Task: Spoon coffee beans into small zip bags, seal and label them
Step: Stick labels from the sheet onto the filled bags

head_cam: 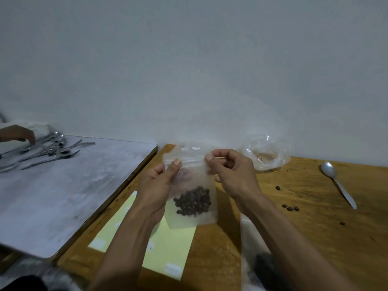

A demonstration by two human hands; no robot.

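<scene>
The small frosted clear plastic zip bag point(190, 185) holds dark brown coffee beans point(193, 201). The pale yellow paper sheet point(168, 244) carries white labels on the orange-brown grained wooden table point(315, 227). The metal spoon point(338, 181) is silver-grey.

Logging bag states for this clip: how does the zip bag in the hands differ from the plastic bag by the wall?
The zip bag is held upright off the table by both hands; the plastic bag lies crumpled on the wooden table.
The zip bag holds a cluster of coffee beans; the plastic bag looks almost empty.
Both are clear plastic.
</scene>
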